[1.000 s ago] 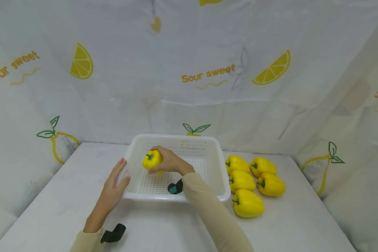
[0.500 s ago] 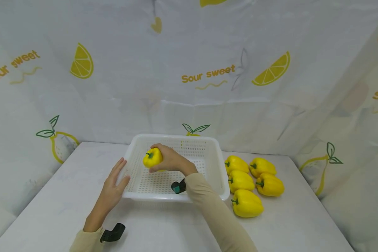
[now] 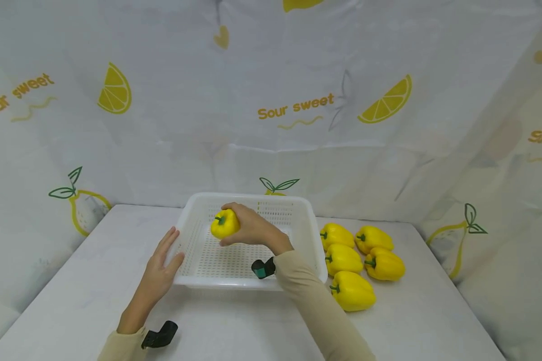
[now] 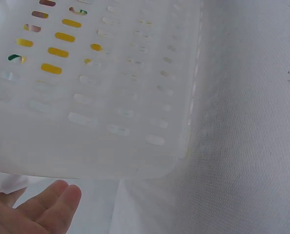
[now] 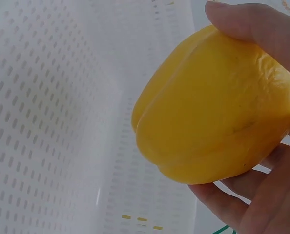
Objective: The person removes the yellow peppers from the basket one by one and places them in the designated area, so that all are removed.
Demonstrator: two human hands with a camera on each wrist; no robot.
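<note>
A yellow bell pepper with a green stem is held in my right hand, over the inside of a white perforated plastic basket. In the right wrist view, thumb and fingers curl round the bell pepper, which hangs clear of the basket's slotted wall. My left hand lies against the basket's left side, its fingers mostly straight and the thumb spread by the front corner. Through the slots in the left wrist view, bits of yellow show; the fingertips lie beside the basket rim.
Several yellow bell peppers lie on the white tabletop to the right of the basket, some close to its right wall. A white curtain printed with lemons hangs behind the table. Black mounts sit at both wrists.
My right hand has lifted the bell pepper slightly and carried it a little to the right within the basket area. The left hand stays at the basket's side.
</note>
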